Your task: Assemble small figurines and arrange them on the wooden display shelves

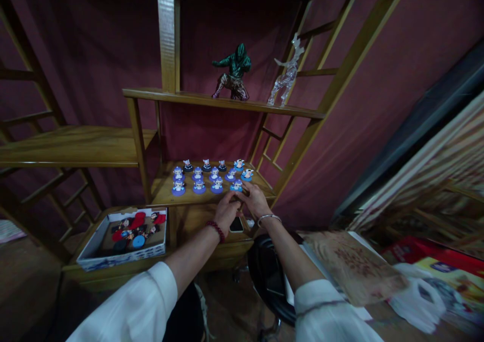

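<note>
Small purple-and-white figurines on round bases stand in rows on the lower shelf (162,196). At the right end of the front row is one figurine (236,184) with a blue base. My left hand (227,212), with a red bead bracelet, has its fingers closed at this figurine's near edge. From the right, my right hand (254,201), wearing a metal bangle, pinches at the same figurine. The fingertips partly cover its base. Just behind it stands a figurine with a light-blue base (247,174).
An open box (123,255) with several red, black and blue figurines sits at lower left. A phone (236,225) lies below my hands. Above stand a green crouching statue (235,72) and a clear deer (286,77). A black stool (264,276) is at the right front.
</note>
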Motion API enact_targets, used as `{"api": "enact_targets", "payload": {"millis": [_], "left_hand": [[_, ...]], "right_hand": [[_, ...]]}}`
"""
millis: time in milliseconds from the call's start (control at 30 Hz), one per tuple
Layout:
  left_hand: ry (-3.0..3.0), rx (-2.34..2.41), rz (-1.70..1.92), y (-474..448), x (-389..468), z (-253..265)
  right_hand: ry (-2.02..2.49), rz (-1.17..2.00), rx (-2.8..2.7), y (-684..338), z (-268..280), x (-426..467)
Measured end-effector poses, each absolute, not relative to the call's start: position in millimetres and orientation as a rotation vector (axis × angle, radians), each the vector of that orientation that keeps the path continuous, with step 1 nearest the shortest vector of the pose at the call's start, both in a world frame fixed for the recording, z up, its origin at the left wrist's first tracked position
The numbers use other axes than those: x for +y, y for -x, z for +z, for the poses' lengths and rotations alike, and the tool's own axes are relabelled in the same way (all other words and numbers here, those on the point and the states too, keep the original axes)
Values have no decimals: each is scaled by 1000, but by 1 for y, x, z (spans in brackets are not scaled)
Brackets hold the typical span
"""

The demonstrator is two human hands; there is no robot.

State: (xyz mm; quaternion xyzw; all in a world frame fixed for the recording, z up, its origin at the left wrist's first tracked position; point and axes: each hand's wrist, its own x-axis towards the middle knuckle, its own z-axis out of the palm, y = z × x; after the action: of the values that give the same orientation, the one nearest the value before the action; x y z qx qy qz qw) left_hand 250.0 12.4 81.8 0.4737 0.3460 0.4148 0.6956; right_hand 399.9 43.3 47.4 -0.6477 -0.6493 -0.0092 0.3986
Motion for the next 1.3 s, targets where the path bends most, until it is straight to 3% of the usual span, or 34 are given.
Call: {"api": "enact_targets", "payload": {"millis": [1000,1300], "left_hand": [[-1227,830,965,-256,23,67],[-1243,802,993,-255,28,54]], "right_hand": [[1681,1,-1766,-402,59,48],[1537,199,-1686,-400,62,45]]}}
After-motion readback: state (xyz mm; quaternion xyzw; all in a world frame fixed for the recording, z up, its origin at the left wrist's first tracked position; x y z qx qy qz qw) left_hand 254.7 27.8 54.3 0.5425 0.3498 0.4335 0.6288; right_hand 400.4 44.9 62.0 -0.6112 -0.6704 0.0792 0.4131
